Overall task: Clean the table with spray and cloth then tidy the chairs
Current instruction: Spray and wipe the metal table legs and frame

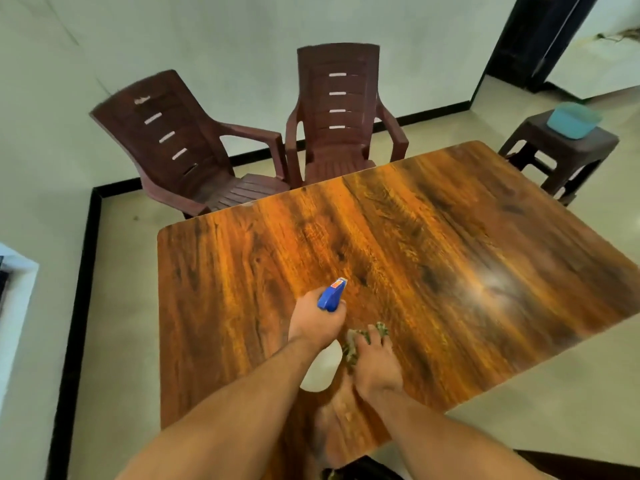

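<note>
So your left hand [317, 322] has its fingers wrapped round the spray bottle [331, 295], blue nozzle aimed out across the tabletop [450, 254], held over the near part of it. Right next to it, your right hand [375, 362] has its fingers curled into a bunched greenish cloth [350, 353]. It's blurry, so I can't tell if the cloth is flat on the wood. Two dark red chairs sit at the far edge: one [337, 109] square to it, the other [173, 140] angled off by the far-left corner. A stool [568, 152] with a teal tub [573, 121] stands past the far-right corner.
</note>
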`<state>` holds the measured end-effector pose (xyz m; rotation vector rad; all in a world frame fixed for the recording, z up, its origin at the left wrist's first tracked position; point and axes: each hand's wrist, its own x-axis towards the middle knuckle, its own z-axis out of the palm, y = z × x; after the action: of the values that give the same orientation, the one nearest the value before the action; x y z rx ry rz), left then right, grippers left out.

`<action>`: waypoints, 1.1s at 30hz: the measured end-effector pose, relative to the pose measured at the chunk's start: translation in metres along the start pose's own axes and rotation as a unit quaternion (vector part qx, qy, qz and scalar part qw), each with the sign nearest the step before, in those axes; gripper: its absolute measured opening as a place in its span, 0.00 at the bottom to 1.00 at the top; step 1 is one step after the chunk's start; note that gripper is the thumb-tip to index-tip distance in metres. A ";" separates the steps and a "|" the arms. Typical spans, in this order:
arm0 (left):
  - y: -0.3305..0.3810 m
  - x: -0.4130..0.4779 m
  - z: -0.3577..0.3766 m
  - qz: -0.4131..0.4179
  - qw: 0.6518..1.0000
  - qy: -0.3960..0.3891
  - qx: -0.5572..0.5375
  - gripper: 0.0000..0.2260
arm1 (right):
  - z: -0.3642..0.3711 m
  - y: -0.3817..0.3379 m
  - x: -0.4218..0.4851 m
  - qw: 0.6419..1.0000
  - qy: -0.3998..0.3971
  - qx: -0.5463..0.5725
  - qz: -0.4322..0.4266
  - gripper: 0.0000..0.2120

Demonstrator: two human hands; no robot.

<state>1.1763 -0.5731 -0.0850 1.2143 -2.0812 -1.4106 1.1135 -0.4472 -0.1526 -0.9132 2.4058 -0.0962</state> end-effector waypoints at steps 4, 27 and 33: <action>0.010 -0.005 0.039 0.017 0.999 -0.024 -0.015 0.13 | -0.012 0.024 -0.014 0.998 -0.021 -0.047 -0.049 0.28; 0.184 0.104 0.378 -0.078 0.994 -0.001 -0.078 0.12 | -0.220 0.395 0.144 0.996 -0.016 -0.090 -0.012 0.25; 0.217 0.147 0.428 -0.046 0.995 0.009 -0.090 0.12 | -0.260 0.479 0.177 0.991 -0.008 -0.098 0.095 0.24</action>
<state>0.7013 -0.4124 -0.1091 1.2565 -1.8614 -1.5845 0.5854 -0.2243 -0.1401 -0.7606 2.5053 0.2208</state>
